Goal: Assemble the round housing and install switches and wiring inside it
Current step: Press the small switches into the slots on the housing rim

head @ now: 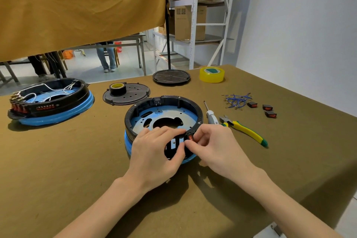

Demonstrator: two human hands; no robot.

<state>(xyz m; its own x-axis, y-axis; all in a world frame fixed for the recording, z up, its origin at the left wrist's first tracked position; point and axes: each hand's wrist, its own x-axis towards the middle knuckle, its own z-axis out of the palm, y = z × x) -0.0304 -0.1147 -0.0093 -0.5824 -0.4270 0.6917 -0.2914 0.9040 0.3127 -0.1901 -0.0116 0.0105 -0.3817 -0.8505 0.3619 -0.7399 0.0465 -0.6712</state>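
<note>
A round black housing (164, 106) with a blue base and a blue inner plate stands in the middle of the table. My left hand (156, 150) grips its near wall, fingers over the rim beside a row of empty slots. My right hand (214, 141) pinches a red rocker switch (190, 137) at the rightmost slot of that wall. Three more red switches (267, 110) lie at the right, next to a bundle of blue wires (236, 99).
A second housing (52, 102) with switches and white wiring sits far left. Two black lids (126, 93) (171, 77), black tape, yellow tape (212, 74), a screwdriver (211, 115) and yellow-handled pliers (244, 128) lie around. The table edge is near right.
</note>
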